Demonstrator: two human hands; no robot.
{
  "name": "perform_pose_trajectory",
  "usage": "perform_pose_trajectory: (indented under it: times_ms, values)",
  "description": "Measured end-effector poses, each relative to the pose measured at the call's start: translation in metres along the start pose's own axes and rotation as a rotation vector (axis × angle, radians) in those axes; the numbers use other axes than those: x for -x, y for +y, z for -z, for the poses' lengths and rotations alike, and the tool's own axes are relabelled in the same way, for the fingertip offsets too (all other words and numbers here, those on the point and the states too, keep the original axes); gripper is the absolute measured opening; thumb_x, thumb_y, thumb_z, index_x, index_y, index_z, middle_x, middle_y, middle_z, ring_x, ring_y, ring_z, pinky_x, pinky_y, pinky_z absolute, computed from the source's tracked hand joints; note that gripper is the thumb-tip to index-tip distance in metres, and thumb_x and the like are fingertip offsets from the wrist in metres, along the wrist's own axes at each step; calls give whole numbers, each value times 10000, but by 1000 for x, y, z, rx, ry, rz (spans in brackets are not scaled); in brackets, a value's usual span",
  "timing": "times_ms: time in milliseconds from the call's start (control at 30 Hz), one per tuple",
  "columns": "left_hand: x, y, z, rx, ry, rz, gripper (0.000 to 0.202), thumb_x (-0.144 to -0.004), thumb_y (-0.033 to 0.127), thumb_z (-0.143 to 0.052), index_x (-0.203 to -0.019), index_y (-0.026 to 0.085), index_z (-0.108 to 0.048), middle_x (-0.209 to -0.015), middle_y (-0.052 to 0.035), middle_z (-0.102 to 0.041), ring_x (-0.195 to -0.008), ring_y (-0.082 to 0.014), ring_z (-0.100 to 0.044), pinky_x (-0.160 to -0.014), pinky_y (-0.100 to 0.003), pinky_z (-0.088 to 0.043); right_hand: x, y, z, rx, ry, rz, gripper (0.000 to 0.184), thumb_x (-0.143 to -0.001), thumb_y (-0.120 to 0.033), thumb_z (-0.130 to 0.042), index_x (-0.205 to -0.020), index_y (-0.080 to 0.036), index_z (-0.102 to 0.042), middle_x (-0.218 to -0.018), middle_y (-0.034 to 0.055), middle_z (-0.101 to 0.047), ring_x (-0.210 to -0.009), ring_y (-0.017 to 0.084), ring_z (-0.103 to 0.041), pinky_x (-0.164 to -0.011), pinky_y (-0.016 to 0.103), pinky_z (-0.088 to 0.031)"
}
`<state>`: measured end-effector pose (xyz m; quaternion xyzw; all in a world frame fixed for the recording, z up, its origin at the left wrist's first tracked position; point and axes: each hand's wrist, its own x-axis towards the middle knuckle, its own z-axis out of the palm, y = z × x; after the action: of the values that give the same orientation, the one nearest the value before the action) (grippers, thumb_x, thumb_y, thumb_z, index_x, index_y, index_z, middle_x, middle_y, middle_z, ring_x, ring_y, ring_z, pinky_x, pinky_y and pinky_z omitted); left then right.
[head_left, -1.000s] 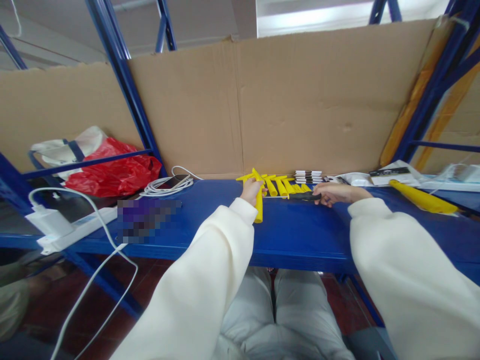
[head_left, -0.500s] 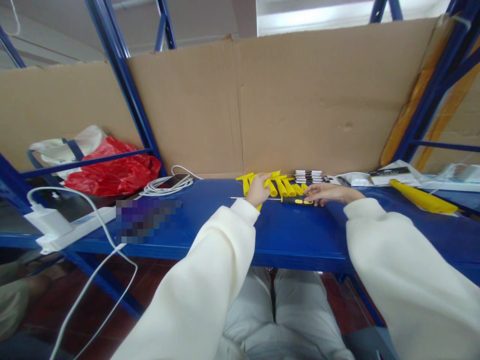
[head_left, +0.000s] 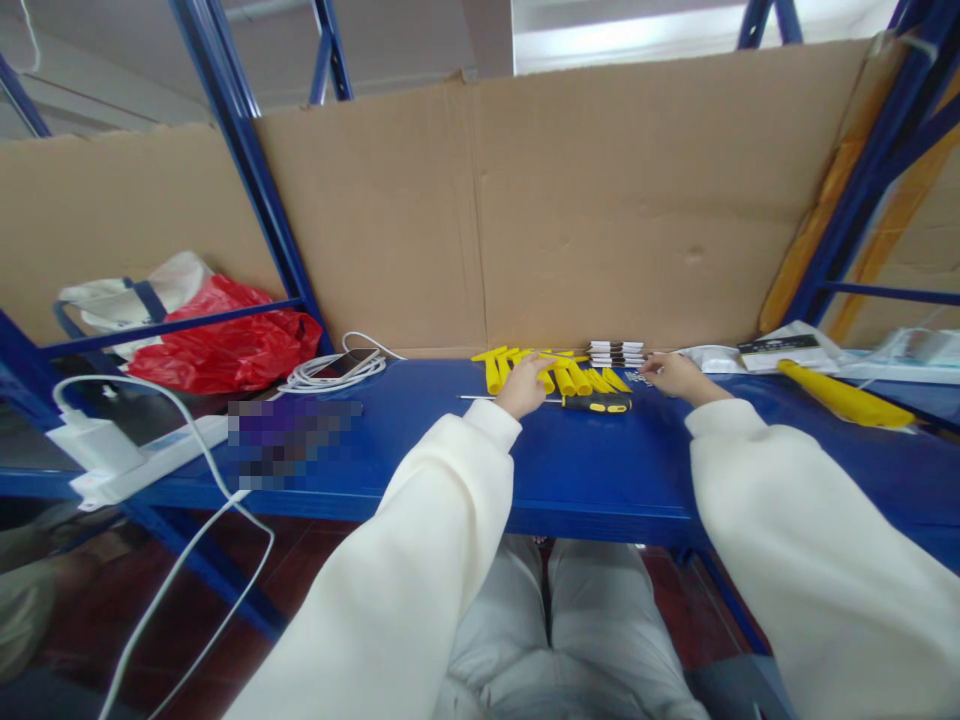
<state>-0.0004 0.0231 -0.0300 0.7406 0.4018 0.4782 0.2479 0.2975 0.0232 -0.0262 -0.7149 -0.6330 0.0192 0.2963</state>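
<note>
My left hand (head_left: 525,386) reaches over a row of yellow plastic pieces (head_left: 576,378), its fingers stretched to the right against them. Each piece has a tapered, handle-like body, and part of the row is hidden behind the hand. In front lies a screwdriver (head_left: 598,403) with a black and yellow handle, its thin shaft passing behind my left wrist. My right hand (head_left: 675,378) is at the back of the shelf, fingertips drawn together by small silvery bits (head_left: 637,378). What the fingertips pinch is too small to make out. White-and-black stacked pieces (head_left: 616,353) stand just left of it.
A long yellow piece (head_left: 847,395) and white packets (head_left: 787,350) lie at the right. Leftward are a coiled white cable (head_left: 334,372), a red plastic bag (head_left: 225,335) and a power strip (head_left: 154,462). Cardboard (head_left: 600,210) closes off the back; blue posts flank it.
My right hand has left the screwdriver handle and moved back and right to the small bits. My left hand has shifted slightly right, and the yellow piece below it no longer shows.
</note>
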Motion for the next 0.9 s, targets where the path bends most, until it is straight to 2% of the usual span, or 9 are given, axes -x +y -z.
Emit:
perform_pose_trajectory:
  times_ms: [100,200,333,500,633,767,900]
  values:
    - [0,0,1,-17,-3,-2,512,-675,-103,-638,-951,268,-858,-1311,-93,-817,-1465,-318,-632,-1341,-509,-413,-1,6,-2,220,-38,8,278,-841,-150,-649,-946,-254,-885,-1097,110,-836,-1207,341,-749,-1079,433,-578]
    - [0,0,1,-5,-9,-22,509,-676,-102,-636,-947,272,-851,-1297,-86,-824,-1444,-311,-649,-1346,-514,-406,2,5,-5,332,-80,0,399,-888,-161,-626,-1144,-282,-907,-1332,132,-791,-1353,382,-676,-1154,538,-544]
    - [0,1,1,-21,-50,-43,515,-682,-119,-612,-945,258,-844,-1303,-98,-816,-1438,-309,-657,-1360,-513,-383,5,2,-9,384,-128,8,430,-904,-174,-629,-1216,-290,-902,-1448,156,-735,-1421,415,-618,-1195,596,-508]
    - [3,5,0,8,-84,-19,515,-686,-129,-605,-940,261,-826,-1319,-95,-793,-1472,-305,-622,-1364,-519,-374,5,1,-11,436,-153,56,468,-931,-203,-593,-1284,-310,-881,-1477,156,-712,-1442,428,-584,-1193,630,-494]
    - [3,4,-3,-14,-95,-28,509,-694,-145,-594,-940,237,-824,-1359,-122,-779,-1472,-314,-626,-1377,-523,-357,5,-1,-13,434,-152,47,452,-931,-193,-599,-1277,-264,-882,-1486,181,-708,-1451,434,-582,-1204,634,-477]
    - [0,-4,-4,-13,-84,-55,524,-709,-126,-609,-992,246,-846,-1327,-116,-793,-1481,-319,-619,-1369,-527,-381,2,-3,-12,409,-137,41,315,-906,-204,-658,-1081,-269,-911,-1297,149,-795,-1362,390,-660,-1143,510,-540]
    - [-5,-13,-4,-252,-157,-171,576,-788,-77,-599,-1209,233,-840,-1425,-98,-773,-1499,-292,-614,-1364,-550,-393,1,-7,-12,360,-149,-38,218,-869,-206,-694,-949,-209,-898,-1059,167,-822,-1171,350,-759,-1035,405,-588]
